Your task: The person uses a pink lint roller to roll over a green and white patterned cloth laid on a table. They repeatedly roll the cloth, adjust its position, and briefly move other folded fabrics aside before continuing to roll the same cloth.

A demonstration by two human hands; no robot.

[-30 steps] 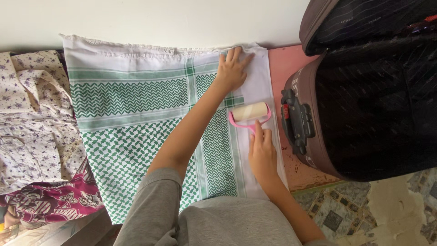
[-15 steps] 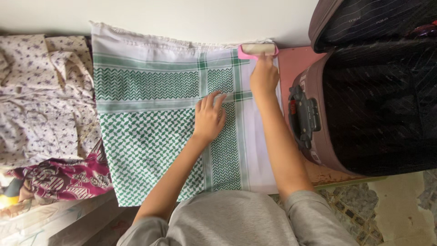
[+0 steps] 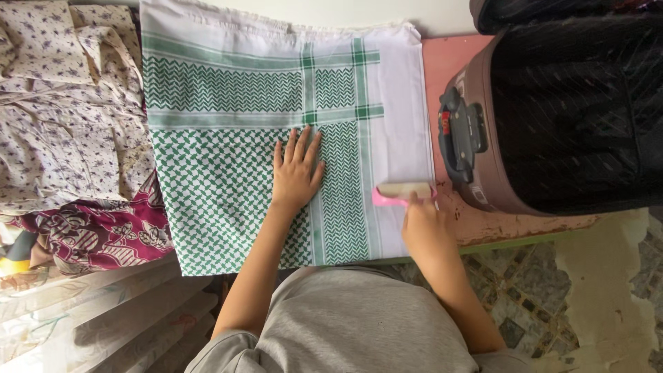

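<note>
While the left hand lies flat with fingers spread on the green-and-white patterned cloth, holding nothing, the right hand is closed around the handle of a pink lint roller. Its roll rests on the plain white border of the cloth, close to the near right corner. Just beside it to the right stands an open brown suitcase on a pink table. 2 floral garments lie to the left of the cloth
</note>
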